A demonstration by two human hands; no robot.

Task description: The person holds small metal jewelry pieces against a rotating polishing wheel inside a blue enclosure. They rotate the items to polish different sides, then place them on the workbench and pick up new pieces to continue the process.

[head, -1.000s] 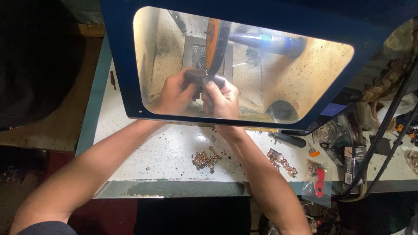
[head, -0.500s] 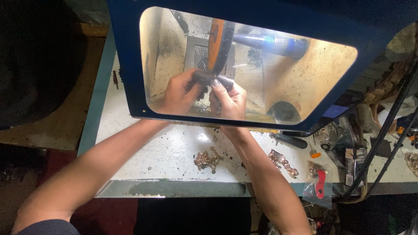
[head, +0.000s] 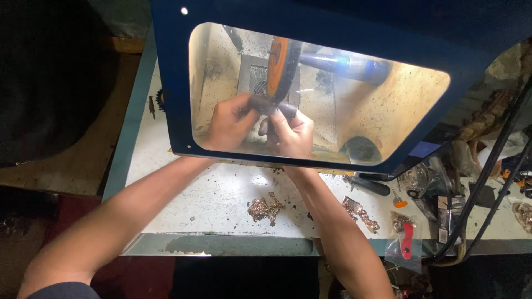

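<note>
Behind the blue hood's window, the left hand and right hand pinch a small dark piece, probably jewellery, against the orange wheel. Fingertips sit close; a snag could drag them in.

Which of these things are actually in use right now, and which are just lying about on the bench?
In use: left hand and right hand, both holding a small dark piece at the orange wheel, behind the blue-framed shield.

Lying about: chain pile, second chain, black-handled tool, red tool in bag.
</note>
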